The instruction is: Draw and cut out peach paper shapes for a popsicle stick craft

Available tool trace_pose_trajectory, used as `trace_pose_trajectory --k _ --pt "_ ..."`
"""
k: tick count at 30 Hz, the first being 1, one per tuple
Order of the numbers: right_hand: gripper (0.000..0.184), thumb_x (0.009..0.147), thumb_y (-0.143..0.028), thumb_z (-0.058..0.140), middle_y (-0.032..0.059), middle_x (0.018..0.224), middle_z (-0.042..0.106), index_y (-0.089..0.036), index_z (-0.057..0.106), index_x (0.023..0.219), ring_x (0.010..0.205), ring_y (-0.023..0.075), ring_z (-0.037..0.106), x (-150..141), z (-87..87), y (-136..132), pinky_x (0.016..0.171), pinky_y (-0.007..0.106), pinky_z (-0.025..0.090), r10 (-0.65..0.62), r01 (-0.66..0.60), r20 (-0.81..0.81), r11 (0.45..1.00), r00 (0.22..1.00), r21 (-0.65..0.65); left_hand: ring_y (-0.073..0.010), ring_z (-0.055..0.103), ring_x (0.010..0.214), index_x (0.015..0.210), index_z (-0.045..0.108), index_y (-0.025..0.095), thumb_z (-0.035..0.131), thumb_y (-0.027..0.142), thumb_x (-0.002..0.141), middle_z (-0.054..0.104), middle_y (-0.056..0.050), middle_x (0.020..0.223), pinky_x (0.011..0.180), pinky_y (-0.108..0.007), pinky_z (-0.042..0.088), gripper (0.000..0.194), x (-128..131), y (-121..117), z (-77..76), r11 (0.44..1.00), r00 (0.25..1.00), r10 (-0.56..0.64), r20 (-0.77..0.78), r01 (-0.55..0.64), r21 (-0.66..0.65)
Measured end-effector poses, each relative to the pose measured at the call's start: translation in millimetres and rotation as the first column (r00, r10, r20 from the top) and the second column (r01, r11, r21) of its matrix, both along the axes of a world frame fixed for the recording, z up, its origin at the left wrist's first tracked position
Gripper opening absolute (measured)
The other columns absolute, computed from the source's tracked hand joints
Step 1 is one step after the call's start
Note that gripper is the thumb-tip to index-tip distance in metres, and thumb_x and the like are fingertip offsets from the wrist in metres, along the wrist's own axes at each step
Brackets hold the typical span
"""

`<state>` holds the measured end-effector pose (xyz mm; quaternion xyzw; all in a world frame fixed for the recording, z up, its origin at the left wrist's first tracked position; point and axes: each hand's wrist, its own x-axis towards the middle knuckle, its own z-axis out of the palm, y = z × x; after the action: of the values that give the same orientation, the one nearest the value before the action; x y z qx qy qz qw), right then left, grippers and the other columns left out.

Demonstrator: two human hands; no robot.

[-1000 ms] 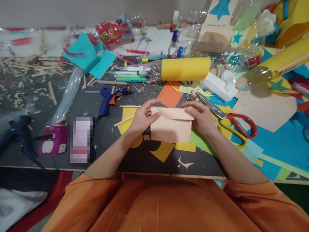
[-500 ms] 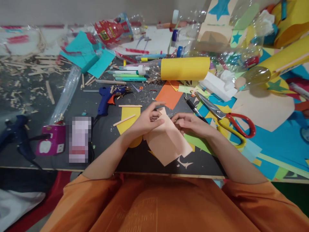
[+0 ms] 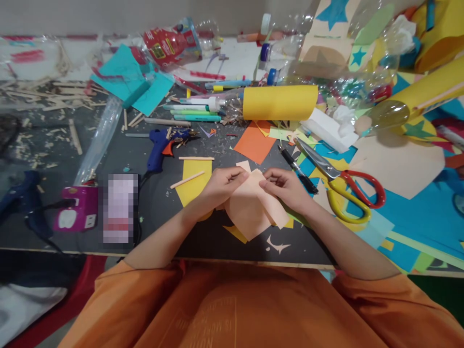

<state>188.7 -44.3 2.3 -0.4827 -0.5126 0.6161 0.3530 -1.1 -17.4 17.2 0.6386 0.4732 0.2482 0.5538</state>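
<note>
Between my hands is a piece of peach paper [image 3: 246, 212], with a folded or overlapping flap along its right side. My left hand [image 3: 226, 182] pinches its upper left edge between thumb and fingers. Closed on the upper right edge is my right hand [image 3: 284, 186], its thumb on top of the paper. A yellow paper piece [image 3: 190, 186] with two thin wooden sticks lies left of my left hand. Right of my right hand are a black pen [image 3: 299, 169] and scissors [image 3: 335, 176] with red and yellow handles.
A blue glue gun [image 3: 157, 147] lies left of the yellow piece. Behind my hands are orange paper [image 3: 255, 141] and a bottle wrapped in yellow paper [image 3: 281, 103]. Blue sheets [image 3: 416, 212] cover the right side; wood scraps [image 3: 54, 99] litter the left. The table edge [image 3: 232, 263] is near my body.
My right hand has moved onto the top of the paper and now grips it. My left fingers have closed in, and the paper's flap has shifted and bent upward between both hands.
</note>
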Motion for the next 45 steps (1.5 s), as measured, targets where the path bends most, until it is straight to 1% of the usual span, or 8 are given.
trace_pose_trajectory --k 7,12,17,22,30,38,42,45 --pt "0.028 0.077 -0.042 0.065 -0.0065 0.058 0.042 -0.02 0.051 0.066 0.05 0.007 0.032 -0.8 -0.5 -0.9 0.049 0.024 0.027 0.01 -0.009 0.024 1.0 1.0 -0.009 -0.0138 0.053 0.065 0.068 0.06 0.017 0.042 0.04 0.087 0.059 -0.001 0.067 0.06 -0.024 0.04 0.035 -1.4 2.5 -2.2 0.999 0.999 0.013 0.042 -0.012 -0.038" --pt "0.026 0.077 -0.04 0.063 -0.0063 0.058 0.042 -0.02 0.05 0.066 0.05 0.0071 0.032 -1.5 -0.4 -1.5 0.049 0.024 0.026 0.018 -0.018 0.032 1.0 0.999 -0.002 -0.0105 0.04 0.057 0.062 0.053 0.017 0.052 0.043 0.083 0.044 0.003 0.058 0.053 -0.023 0.03 0.033 -1.6 2.9 -4.6 1.0 1.0 -0.005 -0.03 0.005 0.001" --pt "0.027 0.076 -0.041 0.064 -0.0064 0.057 0.043 -0.02 0.051 0.066 0.049 0.0067 0.032 -1.3 -0.8 -1.7 0.048 0.024 0.025 0.023 -0.022 0.028 1.0 0.999 -0.018 -0.0096 0.033 0.056 0.058 0.039 0.019 0.047 0.043 0.085 0.034 0.004 0.058 0.052 -0.024 0.025 0.037 -1.8 4.0 -4.7 0.999 0.997 -0.046 -0.055 0.047 0.024" --pt "0.027 0.076 -0.041 0.065 -0.0072 0.056 0.042 -0.02 0.05 0.065 0.049 0.0064 0.031 -1.1 -0.1 -1.0 0.048 0.024 0.027 0.029 -0.028 0.011 0.999 1.0 -0.024 -0.0095 0.03 0.056 0.056 0.035 0.02 0.046 0.042 0.083 0.03 0.005 0.058 0.052 -0.024 0.024 0.037 -1.8 5.3 -3.7 0.999 0.999 -0.039 -0.029 0.039 -0.004" --pt "0.023 0.076 -0.037 0.063 -0.0076 0.057 0.04 -0.02 0.05 0.065 0.048 0.0064 0.03 -2.0 1.2 -0.7 0.048 0.024 0.028 0.033 -0.033 0.032 0.999 0.999 -0.002 -0.009 0.037 0.056 0.063 0.055 0.016 0.057 0.04 0.077 0.045 0.003 0.059 0.052 -0.022 0.027 0.028 -0.2 5.8 -0.3 0.998 0.998 -0.032 0.049 0.035 -0.06" --pt "0.025 0.077 -0.038 0.062 -0.0072 0.056 0.039 -0.021 0.049 0.064 0.048 0.007 0.029 -2.2 2.3 -1.5 0.048 0.024 0.028 0.066 -0.069 0.086 0.997 0.994 0.03 -0.0073 0.035 0.054 0.061 0.055 0.016 0.058 0.035 0.075 0.044 0.004 0.057 0.051 -0.021 0.028 0.024 -0.8 4.3 -1.1 0.997 0.996 -0.037 0.081 0.043 -0.068" --pt "0.025 0.077 -0.038 0.061 -0.0076 0.052 0.037 -0.021 0.049 0.064 0.047 0.0074 0.028 -3.3 1.6 -2.4 0.047 0.024 0.027 0.088 -0.099 0.143 0.993 0.986 0.068 -0.0084 0.042 0.057 0.068 0.061 0.015 0.061 0.042 0.077 0.051 0.003 0.062 0.053 -0.021 0.031 0.028 0.5 1.1 -2.5 0.992 0.995 -0.053 0.085 0.062 -0.109" --pt "0.023 0.078 -0.035 0.059 -0.0076 0.051 0.038 -0.021 0.049 0.063 0.046 0.0075 0.03 -4.2 1.6 -3.2 0.048 0.024 0.027 0.095 -0.113 0.176 0.989 0.98 0.093 -0.0093 0.044 0.061 0.069 0.063 0.015 0.058 0.041 0.08 0.055 0.002 0.065 0.054 -0.021 0.031 0.028 2.4 0.3 -3.6 0.996 0.997 -0.06 0.049 0.063 -0.065"
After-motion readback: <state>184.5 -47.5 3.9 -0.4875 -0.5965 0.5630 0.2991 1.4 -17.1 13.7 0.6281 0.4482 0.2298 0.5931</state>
